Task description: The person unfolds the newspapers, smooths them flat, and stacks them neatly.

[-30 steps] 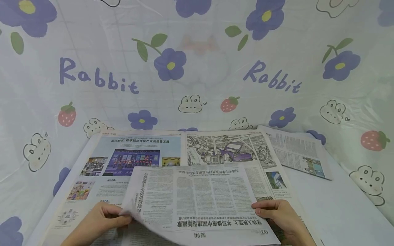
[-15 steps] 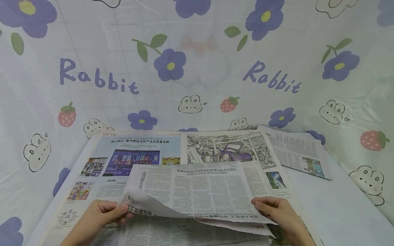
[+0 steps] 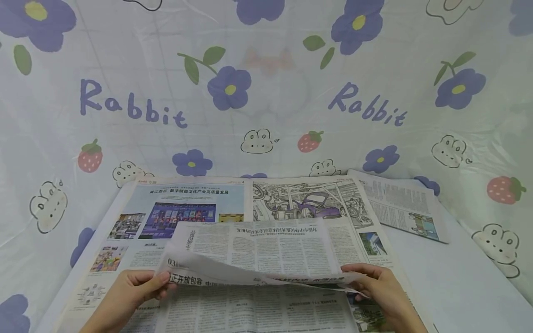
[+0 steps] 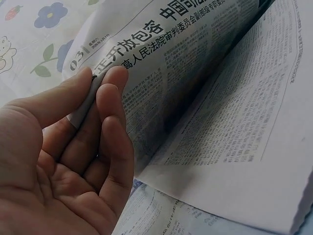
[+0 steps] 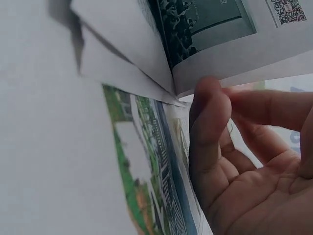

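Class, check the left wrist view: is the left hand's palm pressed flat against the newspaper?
No: the left hand pinches the edge of the newspaper page, and its palm shows uncovered.

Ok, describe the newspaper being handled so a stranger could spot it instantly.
On the white table lies a wide spread newspaper showing a purple car drawing. Over its near part sits a smaller newspaper; unlike its neighbours, it has a page lifted, marked 03.

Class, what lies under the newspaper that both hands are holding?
Another newspaper, spread open on the white table. Its car drawing shows beyond the held newspaper; the part directly underneath is covered.
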{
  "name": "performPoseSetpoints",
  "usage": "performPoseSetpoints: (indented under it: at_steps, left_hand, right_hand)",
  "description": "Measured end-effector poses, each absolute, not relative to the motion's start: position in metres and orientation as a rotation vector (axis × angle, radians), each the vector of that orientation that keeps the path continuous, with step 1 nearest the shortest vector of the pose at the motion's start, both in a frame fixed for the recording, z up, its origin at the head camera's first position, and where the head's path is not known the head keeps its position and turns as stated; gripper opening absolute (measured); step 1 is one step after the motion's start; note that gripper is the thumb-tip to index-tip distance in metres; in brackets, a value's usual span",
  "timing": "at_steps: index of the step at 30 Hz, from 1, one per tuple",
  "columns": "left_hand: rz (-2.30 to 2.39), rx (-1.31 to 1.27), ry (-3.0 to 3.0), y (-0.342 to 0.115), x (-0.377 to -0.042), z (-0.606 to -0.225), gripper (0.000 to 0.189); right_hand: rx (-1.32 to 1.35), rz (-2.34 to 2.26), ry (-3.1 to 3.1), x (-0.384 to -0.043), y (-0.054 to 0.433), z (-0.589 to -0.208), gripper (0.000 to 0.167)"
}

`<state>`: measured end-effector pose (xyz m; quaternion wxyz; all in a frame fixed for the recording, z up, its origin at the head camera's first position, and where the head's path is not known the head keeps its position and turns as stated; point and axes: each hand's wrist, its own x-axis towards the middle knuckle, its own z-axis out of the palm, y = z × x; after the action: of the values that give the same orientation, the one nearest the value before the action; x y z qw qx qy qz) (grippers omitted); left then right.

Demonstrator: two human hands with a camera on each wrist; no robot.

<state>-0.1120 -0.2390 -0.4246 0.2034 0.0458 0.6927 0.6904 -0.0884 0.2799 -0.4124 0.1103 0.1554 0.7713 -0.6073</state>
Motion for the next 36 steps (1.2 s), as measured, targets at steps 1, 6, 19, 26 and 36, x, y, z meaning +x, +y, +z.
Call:
performPoseSetpoints:
  at_steps: [1,6,19,26,36]
  left_hand:
    - [1.929,0.120,1.932,-0.2388,-0.1120,-0.4243,0.032]
    - [1.951,0.090,1.933,-0.2381,-0.1118,-0.4230,0.031]
    - [1.990,-0.005,1.951,-0.2354,-0.1113,-0.4200,0.031]
    - [1.992,-0.017,1.953,-0.2355,-0.1109,-0.4199,0.030]
    - [1.986,-0.011,1.950,-0.2361,-0.1109,-0.4207,0.030]
  right_hand:
    - [0.449,-1.796,2.249,-0.0885,0.2804,-0.4121,0.027]
    - [0.411,-1.823,2.188,-0.0886,0.2829,-0.4117,0.018]
    - [0.130,-1.802,2.065,-0.0876,0.2853,-0.4117,0.032]
    - [0.037,-1.804,2.068,-0.0877,0.2845,-0.4116,0.037]
    - [0.001,-1.905,1.960,-0.0855,0.2861,-0.4102,0.022]
